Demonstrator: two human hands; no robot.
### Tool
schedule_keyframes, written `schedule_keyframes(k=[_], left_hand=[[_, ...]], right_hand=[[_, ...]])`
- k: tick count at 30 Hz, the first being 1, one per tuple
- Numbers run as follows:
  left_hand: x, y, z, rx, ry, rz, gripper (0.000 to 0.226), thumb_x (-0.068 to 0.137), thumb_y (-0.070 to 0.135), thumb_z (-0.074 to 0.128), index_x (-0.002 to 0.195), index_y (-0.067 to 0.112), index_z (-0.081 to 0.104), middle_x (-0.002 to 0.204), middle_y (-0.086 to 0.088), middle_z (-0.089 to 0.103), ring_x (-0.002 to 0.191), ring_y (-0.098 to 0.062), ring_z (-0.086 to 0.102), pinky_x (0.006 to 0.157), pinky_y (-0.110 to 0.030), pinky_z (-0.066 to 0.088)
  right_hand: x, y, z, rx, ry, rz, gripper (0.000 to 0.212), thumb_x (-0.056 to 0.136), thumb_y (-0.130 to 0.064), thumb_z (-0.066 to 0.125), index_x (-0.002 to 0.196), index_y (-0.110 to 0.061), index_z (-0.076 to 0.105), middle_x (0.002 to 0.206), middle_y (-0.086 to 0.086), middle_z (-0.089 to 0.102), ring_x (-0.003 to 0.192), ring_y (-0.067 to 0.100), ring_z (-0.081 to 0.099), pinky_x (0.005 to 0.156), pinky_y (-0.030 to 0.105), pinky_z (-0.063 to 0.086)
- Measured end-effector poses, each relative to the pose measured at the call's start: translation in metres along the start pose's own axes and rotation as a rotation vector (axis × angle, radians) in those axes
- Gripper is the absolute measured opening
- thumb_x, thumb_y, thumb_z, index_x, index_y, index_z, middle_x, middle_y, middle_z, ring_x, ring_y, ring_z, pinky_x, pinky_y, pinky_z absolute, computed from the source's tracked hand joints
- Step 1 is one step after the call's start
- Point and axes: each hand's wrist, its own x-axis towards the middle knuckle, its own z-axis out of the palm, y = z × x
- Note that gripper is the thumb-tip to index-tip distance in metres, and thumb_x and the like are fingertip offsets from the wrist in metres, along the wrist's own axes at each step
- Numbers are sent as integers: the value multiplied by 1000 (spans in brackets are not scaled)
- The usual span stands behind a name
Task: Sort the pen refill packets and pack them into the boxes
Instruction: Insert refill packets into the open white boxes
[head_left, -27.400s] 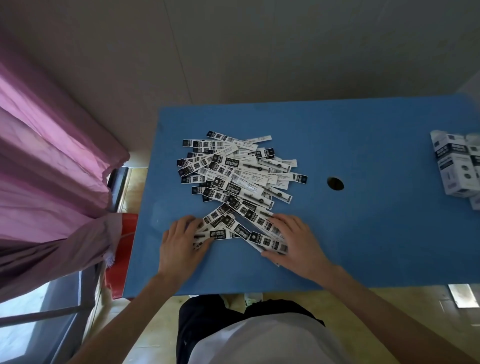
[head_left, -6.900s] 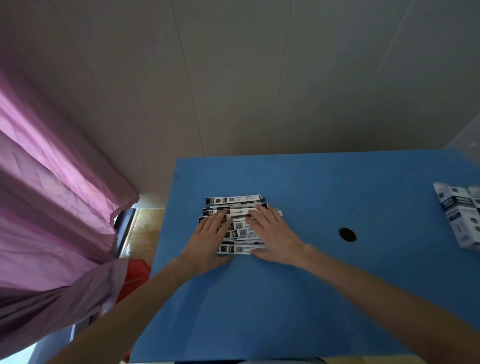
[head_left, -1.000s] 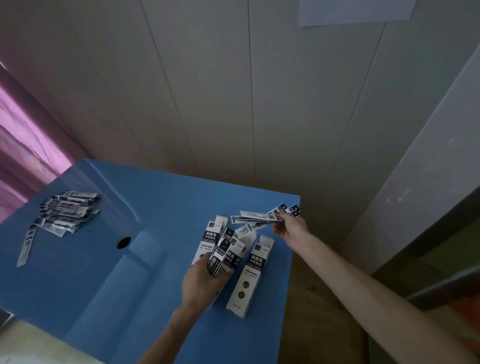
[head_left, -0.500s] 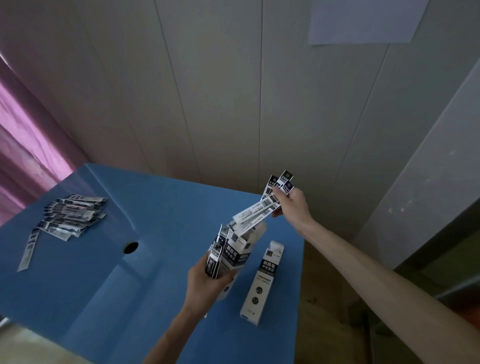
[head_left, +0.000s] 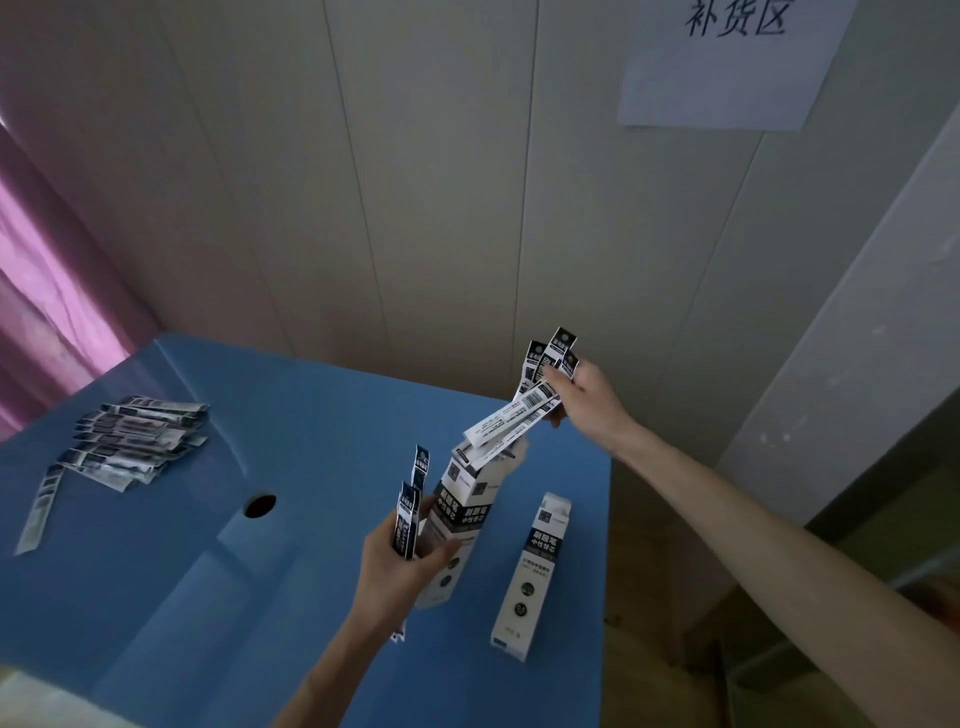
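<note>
Packets in right hand: a small bunch (head_left: 511, 415) held raised above the table, long axis slanting from upper right down to lower left; the lower ends sit at the open top of the box.
Right hand (head_left: 584, 400): fingers and thumb pinch the bunch near its upper end, so the free length points down and left, away from the grip, toward the box mouth.
Box (head_left: 457, 525): tilted, nearly upright, mouth uppermost, held off or just on the table; I cannot tell which.
Left hand (head_left: 400, 566): fingers curl round the lower body of the box; the same hand also grips a few spare packets (head_left: 408, 519) standing up beside the box.
Governing relation: the bunch lies across the box's long axis rather than along it. In my judgement it must be swung steeper to line up before it can slide in.
Nearer hand: the right, already at the mouth; the left only steadies.
Risk: the fanned upper ends suggest a loose bunch; a packet may catch on the flap.
Second box (head_left: 530, 577): lying on the table just right of the held one, untouched.
Remaining pile (head_left: 130, 441): sorted packets at far left, well apart.
Table (head_left: 322, 415): blue, with a round hole (head_left: 260, 505) between pile and boxes.
</note>
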Motion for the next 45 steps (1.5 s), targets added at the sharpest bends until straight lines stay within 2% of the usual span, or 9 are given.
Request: schedule_keyframes(k=[4,8,10,14,20,27,34,41,45], left_hand=[[1,-1,0,-17,-20,5,61,65,31,88,123,23,69,65,-18,60,64,-16,61,70,-29,56],[2,-3,-4,-15,-26,-5,63,64,35,89,123,24,69,87,-28,68,72,-35,69,78,-43,62],[1,-2,-6,-18,-32,-15,61,66,31,89,123,25,69,93,-29,70,76,-33,72,79,-45,62],[-1,2,-10,0,-43,-26,52,76,10,89,122,23,68,92,-22,74,79,-23,74,74,-32,62],[-2,5,-14,-5,-92,-65,57,77,10,88,130,16,65,107,-9,78,96,-26,76,87,-46,62],[-7,15,-16,-44,-140,-98,52,79,-3,82,125,13,65,110,1,78,96,-22,77,83,-34,63],[-8,17,-21,-73,-213,-147,55,75,7,87,124,13,64,111,-4,78,99,-25,76,84,-35,61],[-10,21,-19,-81,-201,-161,52,81,0,82,127,12,61,111,-3,78,99,-27,76,79,-31,62],[-12,25,-21,-101,-193,-164,51,82,0,81,127,11,61,111,-3,78,94,-23,77,70,-25,59]], right_hand=[[2,-8,-1,-72,-3,-59,29,110,-18,43,84,-9,50,64,-1,60,53,14,57,54,33,52],[1,-12,-3,-81,-13,-109,25,110,-20,43,88,-13,52,72,16,60,58,18,56,54,28,50],[-1,-15,-3,-102,-31,-137,24,110,-22,43,91,-15,53,73,11,61,60,18,57,57,33,52],[-5,-20,-5,-148,-36,-210,17,110,-23,43,99,-21,56,71,7,62,57,12,56,57,33,51],[-5,-23,-10,-229,-59,-264,24,110,-25,43,116,-5,56,80,23,64,61,31,59,53,32,51],[-13,-27,-14,-211,-48,-315,14,110,-19,44,107,-9,54,76,22,62,48,4,51,48,12,42],[-24,-31,-10,-217,19,-445,21,109,-19,46,94,-34,50,73,15,64,59,32,63,47,30,47],[-30,-36,-8,-282,9,-579,19,108,-11,46,122,-4,57,73,8,59,56,20,51,51,31,41],[-30,-37,-10,-224,19,-523,10,109,-17,46,106,-22,53,73,12,61,58,28,59,48,38,47]])
